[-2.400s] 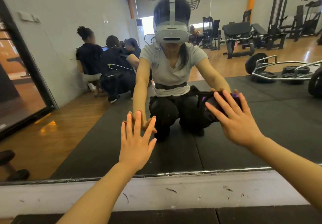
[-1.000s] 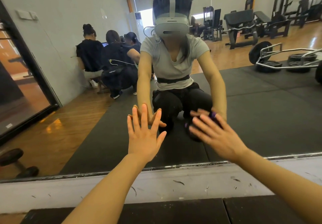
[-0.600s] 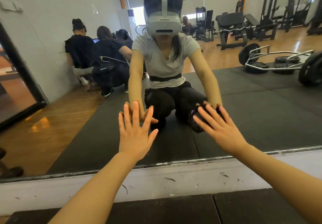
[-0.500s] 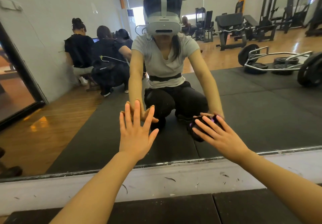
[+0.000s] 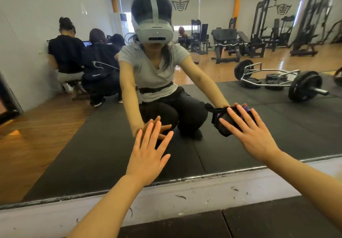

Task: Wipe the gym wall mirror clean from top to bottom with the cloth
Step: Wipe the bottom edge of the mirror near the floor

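The wall mirror point(image 5: 77, 145) fills most of the view, its bottom edge just above a scuffed white wall strip point(image 5: 203, 191). My left hand point(image 5: 149, 154) lies flat on the low glass with fingers straight and spread. My right hand point(image 5: 249, 132) presses a dark cloth with purple patches point(image 5: 224, 124) flat against the glass, fingers straight. Most of the cloth is hidden under that hand; a corner sticks out to the left. Both hands are near the mirror's lower edge.
Black floor mats point(image 5: 277, 223) lie at the foot of the wall. The mirror reflects a crouching person with a headset, several seated people at the left, a barbell frame with plates point(image 5: 277, 80) and gym machines at the back right.
My right hand has slid the cloth to the right and a little up across the low glass. The left hand stays flat in the same spot. The view has shifted slightly.
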